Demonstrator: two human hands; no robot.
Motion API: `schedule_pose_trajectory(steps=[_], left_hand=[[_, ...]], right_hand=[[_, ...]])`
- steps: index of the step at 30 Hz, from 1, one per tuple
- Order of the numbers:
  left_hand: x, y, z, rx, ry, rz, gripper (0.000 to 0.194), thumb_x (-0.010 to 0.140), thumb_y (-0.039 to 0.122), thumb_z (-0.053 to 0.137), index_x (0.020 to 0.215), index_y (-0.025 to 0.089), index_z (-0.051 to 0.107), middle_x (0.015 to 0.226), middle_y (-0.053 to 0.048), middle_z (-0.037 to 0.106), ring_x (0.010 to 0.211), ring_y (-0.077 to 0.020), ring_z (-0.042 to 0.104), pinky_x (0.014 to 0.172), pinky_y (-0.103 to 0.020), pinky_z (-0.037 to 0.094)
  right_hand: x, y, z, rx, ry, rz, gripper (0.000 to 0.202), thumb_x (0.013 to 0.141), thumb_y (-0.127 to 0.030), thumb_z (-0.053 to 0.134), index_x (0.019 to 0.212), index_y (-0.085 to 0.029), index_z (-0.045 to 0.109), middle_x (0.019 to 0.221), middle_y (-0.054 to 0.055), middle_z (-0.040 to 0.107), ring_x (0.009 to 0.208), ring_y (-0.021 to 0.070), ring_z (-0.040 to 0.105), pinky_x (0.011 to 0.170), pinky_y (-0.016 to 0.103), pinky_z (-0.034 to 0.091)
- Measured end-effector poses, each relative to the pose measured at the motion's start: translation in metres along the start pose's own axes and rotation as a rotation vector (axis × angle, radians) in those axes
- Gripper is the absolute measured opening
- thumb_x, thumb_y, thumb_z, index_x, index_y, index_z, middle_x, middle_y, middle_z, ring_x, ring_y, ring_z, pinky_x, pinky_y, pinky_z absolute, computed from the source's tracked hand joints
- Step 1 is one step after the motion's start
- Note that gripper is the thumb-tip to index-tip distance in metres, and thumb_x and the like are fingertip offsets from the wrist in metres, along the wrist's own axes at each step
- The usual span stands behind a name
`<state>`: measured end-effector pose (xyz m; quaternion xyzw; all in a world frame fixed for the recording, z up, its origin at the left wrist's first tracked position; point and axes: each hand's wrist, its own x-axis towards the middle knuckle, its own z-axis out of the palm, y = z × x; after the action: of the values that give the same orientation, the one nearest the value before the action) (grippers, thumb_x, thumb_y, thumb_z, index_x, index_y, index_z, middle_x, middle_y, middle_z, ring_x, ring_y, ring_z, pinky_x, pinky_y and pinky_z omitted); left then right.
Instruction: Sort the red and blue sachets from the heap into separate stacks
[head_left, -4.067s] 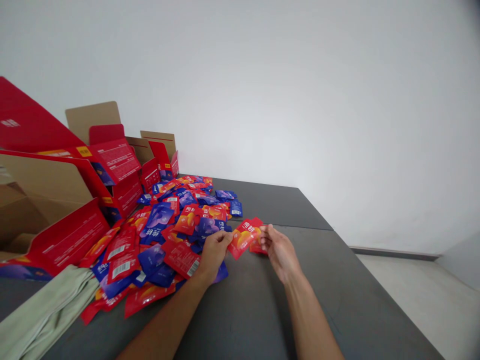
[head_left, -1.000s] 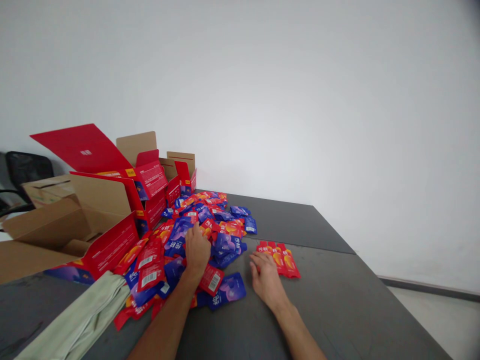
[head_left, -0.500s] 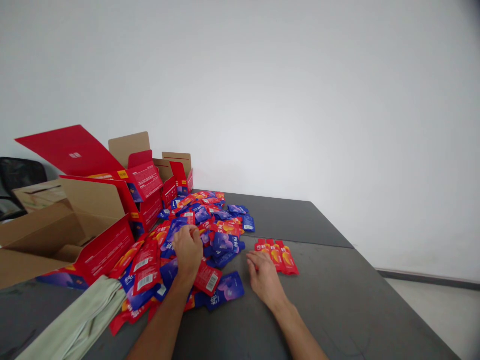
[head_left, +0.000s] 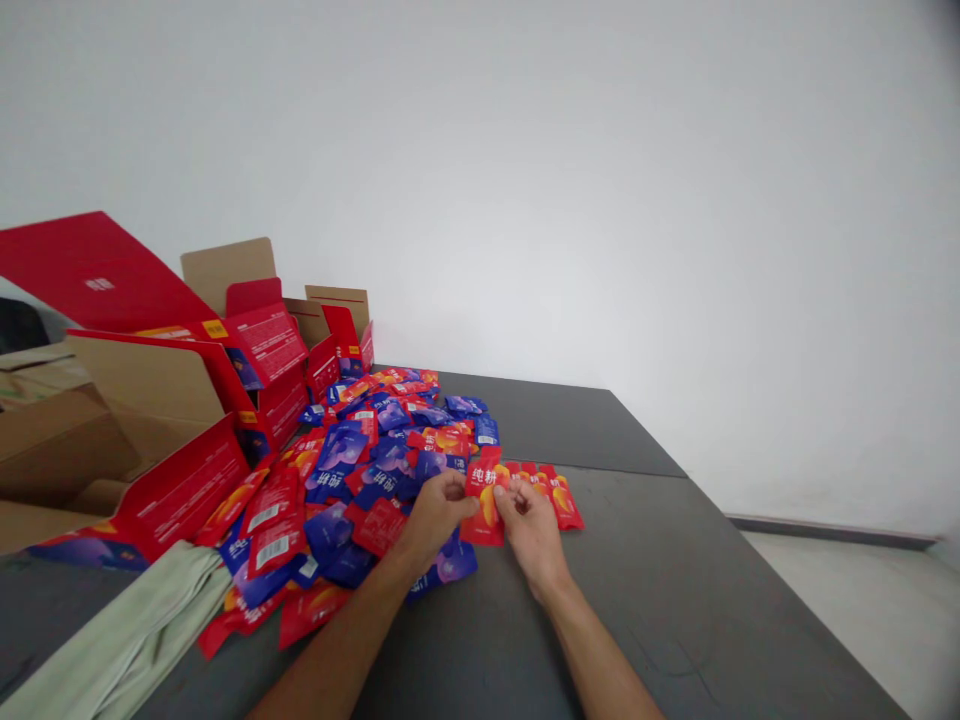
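Observation:
A red sachet [head_left: 484, 505] with an orange fruit print is held upright between both hands, its white lettering facing me. My left hand [head_left: 439, 515] pinches its left edge. On its right edge, the thumb and fingers of my right hand [head_left: 531, 535] are closed. Just behind the right hand lies a short row of matching red sachets [head_left: 564, 500], overlapping one another and partly hidden by the fingers. A loose heap of red and blue sachets [head_left: 341, 455] spreads to the left of my left hand.
Open red cardboard boxes [head_left: 184, 490] stand along the left side, with more behind them. A pale green cloth [head_left: 146, 640] lies at the lower left, by the heap. The dark table [head_left: 660, 600] ends at a slanting right edge, and a white wall [head_left: 600, 200] rises behind.
My left hand has moved right from the heap and now has a red sachet. My right hand has closed on the same sachet. The view has shifted slightly to the right.

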<state>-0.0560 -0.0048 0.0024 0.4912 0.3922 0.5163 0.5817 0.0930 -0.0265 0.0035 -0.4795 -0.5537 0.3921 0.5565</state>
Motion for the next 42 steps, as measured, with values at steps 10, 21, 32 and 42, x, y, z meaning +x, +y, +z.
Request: schedule_pose_trajectory(steps=[10, 21, 32, 42], left_hand=[[0.001, 0.005, -0.01, 0.082, 0.148, 0.085, 0.035, 0.069, 0.048, 0.071, 0.067, 0.013, 0.065, 0.059, 0.001, 0.058, 0.053, -0.0105, 0.049, 0.051, -0.022, 0.035], [0.005, -0.003, -0.011, 0.28, 0.302, 0.225, 0.045, 0.084, 0.055, 0.052, 0.061, 0.017, 0.052, 0.057, 0.004, 0.047, 0.054, -0.0097, 0.039, 0.051, -0.023, 0.027], [0.012, -0.011, -0.01, 0.156, 0.267, -0.01, 0.036, 0.077, 0.053, 0.062, 0.077, 0.017, 0.058, 0.061, 0.004, 0.053, 0.049, -0.0095, 0.046, 0.048, -0.022, 0.035], [0.019, -0.05, 0.016, 0.308, -0.079, 0.154, 0.042, 0.068, 0.008, 0.058, 0.108, 0.016, 0.065, 0.096, -0.009, 0.071, 0.088, -0.0201, 0.066, 0.081, -0.033, 0.053]], right_hand=[[-0.007, 0.016, 0.013, -0.127, -0.187, 0.011, 0.028, 0.087, -0.044, 0.059, 0.074, -0.019, 0.057, 0.065, -0.003, 0.054, 0.061, 0.013, 0.048, 0.058, 0.025, 0.036], [-0.012, 0.011, 0.022, -0.058, -0.22, 0.079, 0.034, 0.084, -0.05, 0.06, 0.071, -0.018, 0.054, 0.061, -0.004, 0.053, 0.055, 0.0107, 0.044, 0.051, 0.022, 0.034], [-0.005, 0.008, 0.002, -0.07, -0.207, 0.176, 0.029, 0.082, -0.045, 0.059, 0.09, -0.017, 0.064, 0.06, -0.004, 0.056, 0.048, 0.0115, 0.046, 0.045, 0.022, 0.036], [0.017, 0.041, -0.023, -0.535, 0.11, -0.017, 0.045, 0.084, -0.035, 0.055, 0.123, -0.012, 0.058, 0.111, 0.016, 0.068, 0.094, 0.0265, 0.066, 0.086, 0.04, 0.051]])
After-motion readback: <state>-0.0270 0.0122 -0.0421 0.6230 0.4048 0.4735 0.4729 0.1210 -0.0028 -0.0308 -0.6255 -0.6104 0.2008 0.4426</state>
